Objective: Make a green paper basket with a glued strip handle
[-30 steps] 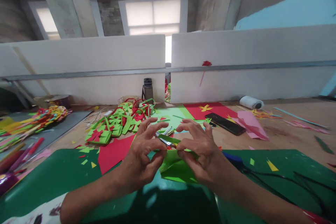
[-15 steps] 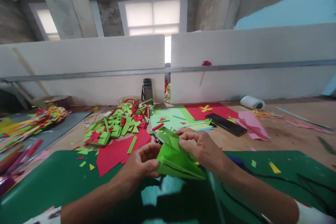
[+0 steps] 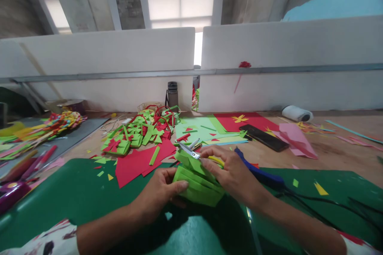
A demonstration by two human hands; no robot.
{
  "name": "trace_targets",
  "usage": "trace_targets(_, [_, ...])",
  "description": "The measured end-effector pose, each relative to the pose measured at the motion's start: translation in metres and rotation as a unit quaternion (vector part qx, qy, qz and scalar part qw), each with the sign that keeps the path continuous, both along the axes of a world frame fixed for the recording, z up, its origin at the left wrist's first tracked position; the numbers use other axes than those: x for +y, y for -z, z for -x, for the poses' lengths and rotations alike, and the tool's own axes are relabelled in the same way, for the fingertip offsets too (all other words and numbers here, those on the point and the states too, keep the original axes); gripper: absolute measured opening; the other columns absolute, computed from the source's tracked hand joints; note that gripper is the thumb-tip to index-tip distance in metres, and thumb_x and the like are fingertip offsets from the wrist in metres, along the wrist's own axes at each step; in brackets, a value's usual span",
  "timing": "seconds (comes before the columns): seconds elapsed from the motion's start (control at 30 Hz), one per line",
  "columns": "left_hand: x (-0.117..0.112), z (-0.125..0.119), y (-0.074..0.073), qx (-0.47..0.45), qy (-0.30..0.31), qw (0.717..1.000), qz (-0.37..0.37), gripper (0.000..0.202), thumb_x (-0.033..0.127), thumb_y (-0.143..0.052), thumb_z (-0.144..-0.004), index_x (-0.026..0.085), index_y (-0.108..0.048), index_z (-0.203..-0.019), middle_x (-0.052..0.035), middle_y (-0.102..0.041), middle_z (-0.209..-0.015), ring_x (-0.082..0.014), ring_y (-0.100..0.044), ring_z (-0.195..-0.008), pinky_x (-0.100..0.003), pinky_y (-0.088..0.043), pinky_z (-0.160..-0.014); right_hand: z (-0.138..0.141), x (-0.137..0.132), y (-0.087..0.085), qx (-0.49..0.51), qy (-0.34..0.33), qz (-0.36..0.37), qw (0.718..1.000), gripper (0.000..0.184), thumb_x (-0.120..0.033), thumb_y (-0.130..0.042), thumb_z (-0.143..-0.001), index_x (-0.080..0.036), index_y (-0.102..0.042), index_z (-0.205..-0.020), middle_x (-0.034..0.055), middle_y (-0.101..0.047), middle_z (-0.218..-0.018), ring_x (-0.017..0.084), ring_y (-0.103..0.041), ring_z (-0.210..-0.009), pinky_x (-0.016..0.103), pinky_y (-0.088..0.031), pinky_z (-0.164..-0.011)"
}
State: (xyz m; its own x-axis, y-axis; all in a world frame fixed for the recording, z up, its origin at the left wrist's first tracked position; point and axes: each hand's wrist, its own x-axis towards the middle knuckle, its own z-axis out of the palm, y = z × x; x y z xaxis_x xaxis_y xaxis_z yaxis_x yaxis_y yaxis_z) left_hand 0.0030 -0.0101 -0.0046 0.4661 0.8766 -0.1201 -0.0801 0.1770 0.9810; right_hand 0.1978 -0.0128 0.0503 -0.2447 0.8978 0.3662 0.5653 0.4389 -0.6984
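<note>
My left hand point(image 3: 163, 191) is closed on the near left edge of a folded light green paper piece point(image 3: 196, 181), thumb on top. My right hand point(image 3: 231, 173) pinches the same piece at its upper right, fingers curled over the folds. The piece is held just above a dark green mat point(image 3: 74, 195). Scissors with yellow handles point(image 3: 194, 153) lie on the table just behind the paper, by my right fingertips.
A red paper sheet point(image 3: 140, 161) lies left of my hands. Behind it sits a heap of green and red cuttings point(image 3: 137, 133). A black phone point(image 3: 263, 137), pink paper point(image 3: 295, 137), a blue-handled tool point(image 3: 259, 171), a grey bottle point(image 3: 172, 95) and white partition boards point(image 3: 119, 67) stand further back.
One second ago both hands worked with spread fingers on the paper. It was then lifted and turned, and now it is held lower, with the left hand closed on its near edge.
</note>
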Motion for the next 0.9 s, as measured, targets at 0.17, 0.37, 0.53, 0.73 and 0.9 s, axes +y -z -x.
trace_targets(0.17, [0.002,0.009,0.007,-0.051,-0.058,0.996,0.036,0.036,0.03,-0.069,-0.073,0.009,-0.062,-0.101,-0.0132,-0.068,-0.092,-0.0187,-0.066,-0.074,-0.024,-0.053,-0.058,-0.003,-0.002,0.011,-0.014,0.002,-0.073,0.997,0.008,-0.022,-0.051,-0.084,-0.02,-0.059,-0.086,0.0044,-0.06,-0.105,0.019,-0.053,-0.103,0.033,-0.038,-0.09])
trace_targets(0.37, [0.01,0.019,0.011,-0.062,-0.062,0.995,0.044,0.034,0.028,-0.068,-0.075,0.009,-0.06,-0.103,-0.0118,-0.067,-0.091,-0.0156,-0.065,-0.07,-0.021,-0.053,-0.054,0.0,0.004,0.026,-0.042,-0.003,-0.018,0.999,0.014,-0.023,-0.048,-0.085,-0.019,-0.058,-0.094,0.0059,-0.062,-0.098,0.02,-0.056,-0.095,0.033,-0.041,-0.085])
trace_targets(0.53, [0.018,0.027,0.01,-0.044,-0.086,0.995,0.035,0.046,0.024,-0.073,-0.07,0.013,-0.056,-0.111,-0.0056,-0.066,-0.081,-0.0094,-0.058,-0.052,-0.017,-0.047,-0.04,0.001,0.012,0.035,0.008,-0.047,0.139,0.989,0.024,-0.03,-0.045,-0.087,-0.018,-0.054,-0.106,0.0031,-0.062,-0.081,0.017,-0.058,-0.073,0.028,-0.045,-0.065])
trace_targets(0.73, [0.024,0.03,0.006,0.017,-0.118,0.992,0.027,0.048,0.022,-0.072,-0.069,0.012,-0.051,-0.111,-0.0022,-0.062,-0.073,-0.0082,-0.054,-0.047,-0.017,-0.043,-0.037,0.003,0.011,0.047,0.073,-0.099,0.257,0.959,0.046,-0.018,-0.056,-0.074,-0.017,-0.047,-0.119,0.002,-0.058,-0.086,0.013,-0.056,-0.07,0.025,-0.046,-0.064])
trace_targets(0.9, [0.027,0.032,0.008,0.027,-0.111,0.993,0.033,0.05,0.024,-0.071,-0.069,0.01,-0.049,-0.112,-0.0048,-0.061,-0.08,-0.0089,-0.054,-0.053,-0.018,-0.045,-0.04,0.004,0.003,0.051,-0.094,-0.092,0.137,0.982,0.077,-0.009,-0.059,-0.066,-0.024,-0.034,-0.136,0.0048,-0.06,-0.1,0.015,-0.056,-0.073,0.028,-0.044,-0.069])
